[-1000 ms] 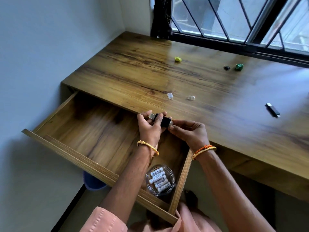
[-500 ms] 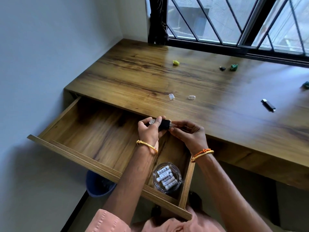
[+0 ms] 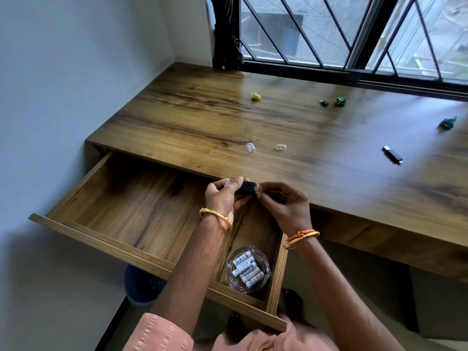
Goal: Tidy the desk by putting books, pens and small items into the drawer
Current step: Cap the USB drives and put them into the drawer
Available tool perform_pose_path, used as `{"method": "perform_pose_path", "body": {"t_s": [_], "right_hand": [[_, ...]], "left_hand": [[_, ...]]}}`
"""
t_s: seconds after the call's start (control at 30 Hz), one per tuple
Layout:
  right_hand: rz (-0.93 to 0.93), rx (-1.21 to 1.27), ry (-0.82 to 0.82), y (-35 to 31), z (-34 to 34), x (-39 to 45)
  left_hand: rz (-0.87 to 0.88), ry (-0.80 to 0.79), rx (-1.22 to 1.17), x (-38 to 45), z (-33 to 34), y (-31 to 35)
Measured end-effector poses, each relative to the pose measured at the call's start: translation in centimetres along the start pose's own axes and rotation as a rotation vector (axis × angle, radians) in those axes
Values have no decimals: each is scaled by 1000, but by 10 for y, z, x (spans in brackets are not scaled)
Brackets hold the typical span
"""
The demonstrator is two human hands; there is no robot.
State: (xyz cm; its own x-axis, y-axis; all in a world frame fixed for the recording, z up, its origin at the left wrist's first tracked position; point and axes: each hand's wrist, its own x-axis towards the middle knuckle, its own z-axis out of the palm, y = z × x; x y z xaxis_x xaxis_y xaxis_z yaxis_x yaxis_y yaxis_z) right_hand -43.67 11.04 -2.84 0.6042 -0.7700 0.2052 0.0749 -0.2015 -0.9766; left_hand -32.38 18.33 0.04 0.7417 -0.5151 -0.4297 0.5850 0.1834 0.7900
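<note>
Nearest, in the right front corner of the open drawer (image 3: 141,239), a clear glass dish (image 3: 248,271) holds a row of white batteries (image 3: 247,269); the rest of the drawer floor shows bare wood. Above the drawer's back edge both hands hold one small black USB stick (image 3: 247,187): the left hand (image 3: 222,198) curls round its metal end, the right hand (image 3: 283,205) pinches the other end, where a clear cap seems to sit, though it is too blurred to be sure. On the worktop (image 3: 329,198) beyond lie two clear caps (image 3: 250,147), another black stick (image 3: 392,155), a yellow paper ball (image 3: 255,96), a tiny dark piece (image 3: 323,103) and two green paper balls (image 3: 340,101).
</note>
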Motion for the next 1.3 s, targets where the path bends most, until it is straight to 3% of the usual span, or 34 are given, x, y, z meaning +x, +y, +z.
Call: {"method": "perform_pose_path", "body": {"t_s": [0.13, 0.43, 0.73, 1.03, 1.3], "right_hand": [[110, 98, 0, 0, -3, 0], [-107, -145, 35, -1, 0, -6], [124, -71, 90, 0, -8, -2], [174, -62, 70, -3, -11, 2], [170, -38, 112, -5, -14, 1]], "left_hand": [[1, -9, 24, 2, -1, 0], [-73, 55, 57, 5, 2, -6], [-39, 28, 91, 8, 6, -16], [33, 97, 89, 11, 15, -24], [14, 45, 106, 5, 19, -26]]}}
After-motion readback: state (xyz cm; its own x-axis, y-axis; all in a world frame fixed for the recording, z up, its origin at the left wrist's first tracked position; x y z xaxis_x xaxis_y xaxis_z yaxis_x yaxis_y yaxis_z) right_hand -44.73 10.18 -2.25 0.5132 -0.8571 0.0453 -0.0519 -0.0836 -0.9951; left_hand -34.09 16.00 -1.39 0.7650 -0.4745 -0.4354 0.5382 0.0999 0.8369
